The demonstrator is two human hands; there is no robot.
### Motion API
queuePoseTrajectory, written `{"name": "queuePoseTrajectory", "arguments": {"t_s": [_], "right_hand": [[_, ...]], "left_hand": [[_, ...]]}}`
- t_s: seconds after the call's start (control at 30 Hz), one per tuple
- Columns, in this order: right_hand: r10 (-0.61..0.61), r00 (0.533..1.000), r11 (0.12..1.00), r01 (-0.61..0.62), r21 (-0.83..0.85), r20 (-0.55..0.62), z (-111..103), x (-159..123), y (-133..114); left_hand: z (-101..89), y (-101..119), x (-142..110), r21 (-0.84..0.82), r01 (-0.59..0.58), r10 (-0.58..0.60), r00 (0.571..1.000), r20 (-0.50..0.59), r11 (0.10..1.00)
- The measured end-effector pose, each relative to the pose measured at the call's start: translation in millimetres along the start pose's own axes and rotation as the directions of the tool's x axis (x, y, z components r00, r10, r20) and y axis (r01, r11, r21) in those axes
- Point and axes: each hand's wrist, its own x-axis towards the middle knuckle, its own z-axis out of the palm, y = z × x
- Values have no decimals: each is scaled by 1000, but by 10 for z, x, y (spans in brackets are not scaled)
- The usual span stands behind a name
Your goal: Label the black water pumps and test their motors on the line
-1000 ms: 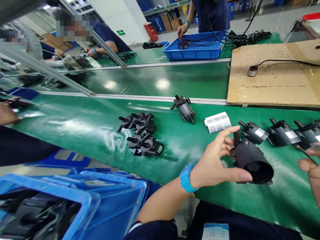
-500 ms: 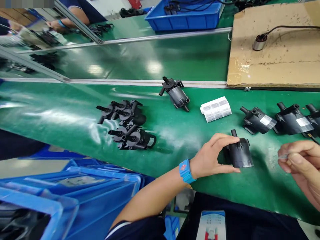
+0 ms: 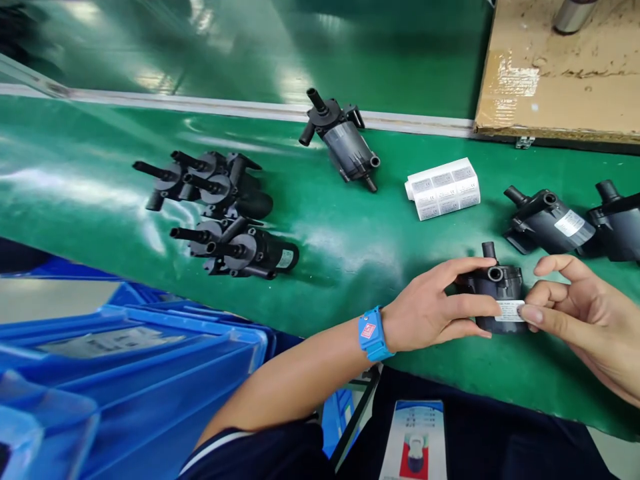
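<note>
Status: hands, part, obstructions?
Left hand steadying black pump-like part; right hand pinching white label against its side. Label sheet beyond, clear of both hands. Nothing visibly blocking.

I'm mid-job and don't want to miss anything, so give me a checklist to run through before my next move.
1. Held unit steadied by the left hand: ok, fingers and thumb around its side.
2. Label against that unit's side, right hand at its right end: ok.
3. Label stuck flat all along: cannot tell, fingertips cover both ends.
4. Label sheet lying on the table, off the units: ok.
5. Lone unit beyond the hands labelled: cannot tell, no white label on the side in view.
</note>
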Motion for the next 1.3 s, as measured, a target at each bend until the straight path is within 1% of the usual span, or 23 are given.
{"name": "queuePoseTrajectory", "arguments": {"t_s": [0.2, 0.47, 0.67, 0.73, 0.8, 0.9, 0.97, 1.03, 1.1, 1.13, 1.2, 1.23, 1.3], "right_hand": [[-21, 1000, 999, 20, -33, -15, -21, -6, 13], [-48, 998, 998, 47, -44, -30, 16, -25, 19], [-48, 997, 999, 47, -20, -59, 17, -6, 43], [-58, 995, 998, 58, -9, -86, -5, 0, 61], [-65, 985, 997, 71, 27, -159, -41, -10, 90], [-85, 958, 991, 111, 78, -275, -107, -61, 146], [-124, 944, 986, 152, 70, -306, -156, -108, 179], [-197, 924, 976, 215, 20, -326, -209, -148, 201], [-298, 890, 954, 288, -81, -344, -264, -170, 219], [-353, 868, 935, 321, -147, -350, -288, -171, 232], [-483, 803, 871, 399, -286, -350, -324, -152, 274], [-551, 765, 825, 438, -358, -335, -333, -134, 301], [-676, 686, 706, 498, -504, -269, -337, -95, 348]], "left_hand": [[-23, 31, 30, 30, -21, 21, 1000, -11, 999], [-54, 53, 26, 45, 38, -40, 998, 51, 998], [-76, 53, 46, 82, -47, 48, 999, -7, 996], [-80, 53, 43, 87, -47, 48, 999, -11, 995], [-87, 61, 37, 94, -26, 26, 1000, 6, 995], [-101, 102, 39, 140, 5, -16, 997, 77, 990], [-103, 151, 58, 196, 40, -65, 990, 126, 980], [-92, 207, 94, 270, 86, -134, 977, 164, 959], [-70, 249, 147, 354, 116, -193, 963, 191, 928], [-57, 257, 180, 391, 117, -209, 957, 202, 913], [-29, 237, 258, 449, 103, -218, 953, 211, 888], [-15, 207, 301, 472, 96, -215, 955, 205, 876], [7, 115, 393, 507, 82, -198, 964, 179, 858]]}}
